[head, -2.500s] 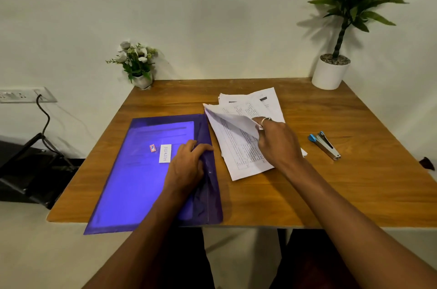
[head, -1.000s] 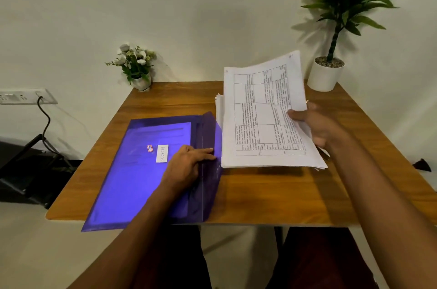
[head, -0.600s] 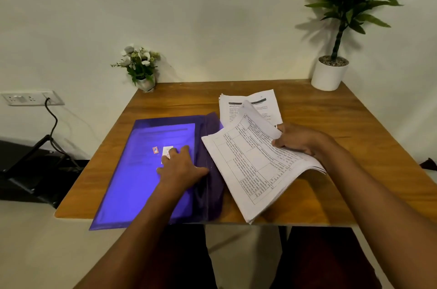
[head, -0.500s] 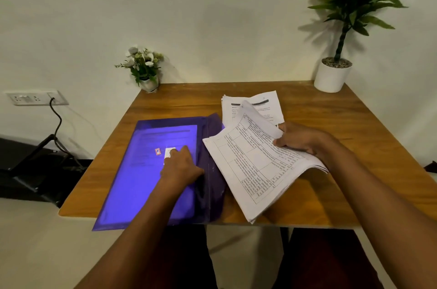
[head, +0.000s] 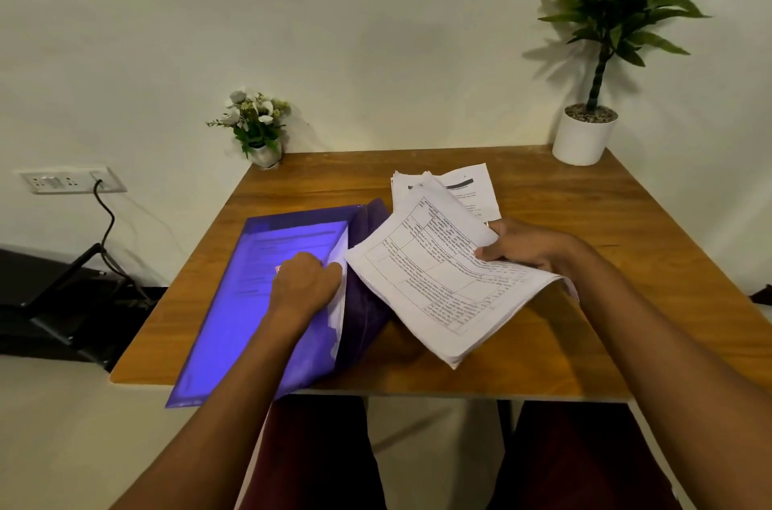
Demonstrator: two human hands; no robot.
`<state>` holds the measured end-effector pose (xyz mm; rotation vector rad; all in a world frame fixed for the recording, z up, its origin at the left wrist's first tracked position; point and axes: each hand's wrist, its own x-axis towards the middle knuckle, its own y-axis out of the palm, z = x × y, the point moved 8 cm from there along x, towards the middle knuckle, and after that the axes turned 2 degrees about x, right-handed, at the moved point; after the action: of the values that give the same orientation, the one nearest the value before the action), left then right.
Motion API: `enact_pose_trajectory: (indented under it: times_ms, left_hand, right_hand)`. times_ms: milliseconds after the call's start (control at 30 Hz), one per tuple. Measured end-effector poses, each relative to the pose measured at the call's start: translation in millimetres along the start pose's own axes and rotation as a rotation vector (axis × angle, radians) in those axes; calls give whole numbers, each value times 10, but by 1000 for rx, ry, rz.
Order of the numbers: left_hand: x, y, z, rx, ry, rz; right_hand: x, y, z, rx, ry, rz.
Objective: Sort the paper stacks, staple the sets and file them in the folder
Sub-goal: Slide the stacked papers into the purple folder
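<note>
While purple translucent plastic folder gapes: filing step, by my read.
Left hand: fingers curled on the folder's cover edge, lifting it; white sheets show inside.
Right hand: clamped on white printed paper set, thumb on top, above wooden worktop, just right of folder.
Do well: lift cover wider, lead with set's left edge, slide flat so corners don't snag.
Loose white papers: on worktop behind.

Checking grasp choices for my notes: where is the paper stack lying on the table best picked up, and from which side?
Probably the right edge of the paper stack, coming from the right. It lies flat; the held set in the right hand covers its near left part, while its right side and far corner lie bare.
</note>
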<state>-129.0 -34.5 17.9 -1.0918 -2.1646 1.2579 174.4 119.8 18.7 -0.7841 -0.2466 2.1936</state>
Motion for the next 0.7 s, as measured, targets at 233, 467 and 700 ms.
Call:
enact_pose_trajectory:
  times_ms: [233, 467, 700]
  left_hand:
    - [-22, -55, -3, 59, 78, -49]
    - [-93, -158, -240, 201, 176, -118]
    - [-104, -243, -234, 172, 204, -11]
  right_hand:
    - [45, 121, 207, -297, -37, 87]
    - [308, 516, 694, -402, -39, 135]
    - [494, 504, 689, -283, -47, -125]
